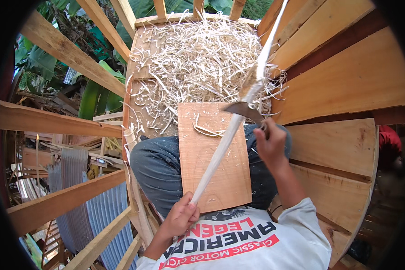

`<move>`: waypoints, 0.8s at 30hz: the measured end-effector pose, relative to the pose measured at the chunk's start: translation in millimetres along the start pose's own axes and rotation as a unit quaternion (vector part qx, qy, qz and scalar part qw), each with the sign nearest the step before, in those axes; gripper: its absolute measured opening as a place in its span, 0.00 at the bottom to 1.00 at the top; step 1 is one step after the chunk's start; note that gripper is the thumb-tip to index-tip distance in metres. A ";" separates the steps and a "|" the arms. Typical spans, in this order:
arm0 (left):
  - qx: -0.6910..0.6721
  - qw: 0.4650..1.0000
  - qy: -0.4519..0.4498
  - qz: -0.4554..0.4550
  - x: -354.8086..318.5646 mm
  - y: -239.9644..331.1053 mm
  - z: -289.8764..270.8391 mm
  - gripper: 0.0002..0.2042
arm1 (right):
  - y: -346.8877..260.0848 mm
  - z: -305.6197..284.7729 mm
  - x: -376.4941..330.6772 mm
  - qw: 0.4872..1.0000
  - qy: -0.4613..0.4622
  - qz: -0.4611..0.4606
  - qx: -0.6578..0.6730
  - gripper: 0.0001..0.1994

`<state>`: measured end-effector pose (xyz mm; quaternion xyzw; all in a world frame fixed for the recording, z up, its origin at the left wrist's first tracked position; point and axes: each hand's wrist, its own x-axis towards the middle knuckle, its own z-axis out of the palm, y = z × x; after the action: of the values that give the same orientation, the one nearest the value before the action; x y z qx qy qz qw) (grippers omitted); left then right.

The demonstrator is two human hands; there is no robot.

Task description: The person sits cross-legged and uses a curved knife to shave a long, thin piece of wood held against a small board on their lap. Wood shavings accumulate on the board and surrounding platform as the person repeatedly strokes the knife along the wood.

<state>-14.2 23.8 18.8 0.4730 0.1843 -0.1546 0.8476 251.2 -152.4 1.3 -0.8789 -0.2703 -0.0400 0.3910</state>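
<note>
My left hand (182, 217) is closed round the near end of a long, pale peeled stick (219, 159), close to my belly. The stick slants away to the upper right, rough brown around its middle and white farther out. My right hand (272, 141) is closed on a curved-bladed knife (244, 109), whose handle is mostly hidden by my fingers. The blade lies across the stick, above the far right part of a flat wooden board (216, 180). That board rests on my lap, with a few curled shavings (207, 131) on it.
A large heap of thin pale shavings (202, 63) covers the plank floor ahead. Slatted wooden walls (333, 139) enclose me on the right, and open wooden rails (67, 119) on the left. Outside are corrugated sheets (105, 211), scrap wood and banana leaves. Something red (389, 143) shows at the far right.
</note>
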 end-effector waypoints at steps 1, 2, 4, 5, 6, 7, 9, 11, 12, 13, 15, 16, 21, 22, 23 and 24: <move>-0.009 1.000 0.003 -0.005 2.1 0.4 1.2 0.12 | -8.9 4.3 -7.0 0.990 -0.057 -0.129 0.008 0.13; -0.018 1.000 0.005 -0.011 4.5 0.7 3.4 0.12 | -17.1 6.4 -13.6 0.959 -0.120 -0.254 0.027 0.13; -0.028 0.999 0.004 -0.018 0.0 0.0 1.7 0.11 | -12.5 6.9 -7.5 0.990 -0.079 -0.111 0.044 0.14; -0.030 0.999 -0.001 -0.015 -0.6 -0.1 -0.6 0.11 | -5.7 9.5 -1.3 0.995 -0.026 0.062 0.069 0.15; -0.028 1.000 -0.006 -0.012 0.3 2.0 -2.6 0.11 | -12.4 9.0 -6.6 0.996 -0.035 0.059 0.062 0.16; -0.028 0.999 -0.010 -0.012 2.0 0.0 -1.7 0.11 | -16.7 10.0 -10.9 0.989 -0.098 -0.096 0.061 0.16; -0.035 0.999 -0.007 -0.006 1.4 1.7 -0.8 0.11 | -26.7 2.0 -10.4 0.934 -0.209 -0.288 0.017 0.16; -0.043 0.999 -0.012 -0.009 -1.9 -0.2 -2.5 0.11 | -10.9 3.6 0.9 0.992 -0.088 -0.094 0.014 0.15; -0.044 0.999 -0.016 -0.014 -1.0 0.4 -4.1 0.12 | -11.2 -2.4 11.0 0.999 -0.038 0.014 -0.012 0.15; -0.046 0.999 -0.020 -0.019 0.4 1.0 -4.8 0.12 | -10.4 3.0 -0.5 0.994 -0.054 -0.095 0.008 0.15; -0.036 0.999 -0.019 -0.013 0.2 4.7 0.0 0.12 | -29.9 -1.0 -11.6 0.929 -0.198 -0.310 0.043 0.16; -0.031 0.999 -0.017 -0.013 -2.0 5.6 0.1 0.12 | -23.9 1.0 -7.0 0.968 -0.151 -0.193 0.055 0.16; -0.061 0.998 -0.029 -0.001 0.3 -4.2 -3.8 0.12 | -11.7 10.9 -12.4 0.988 -0.059 -0.133 0.060 0.15; -0.060 0.998 -0.026 -0.002 -1.6 -3.4 -5.5 0.12 | -18.0 4.8 -9.6 0.971 -0.105 -0.213 0.027 0.13; -0.059 0.998 -0.023 -0.004 -3.4 -2.2 -7.7 0.12 | -21.6 2.9 -7.7 0.945 -0.150 -0.291 -0.007 0.11; -0.059 0.998 -0.025 -0.001 -2.2 -2.4 -7.5 0.12 | -14.5 13.0 6.8 0.993 0.005 -0.003 0.115 0.13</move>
<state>-18.4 29.2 14.4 0.4181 0.1726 -0.1560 0.8781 247.8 -132.2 3.9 -0.8272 -0.2738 -0.0138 0.4905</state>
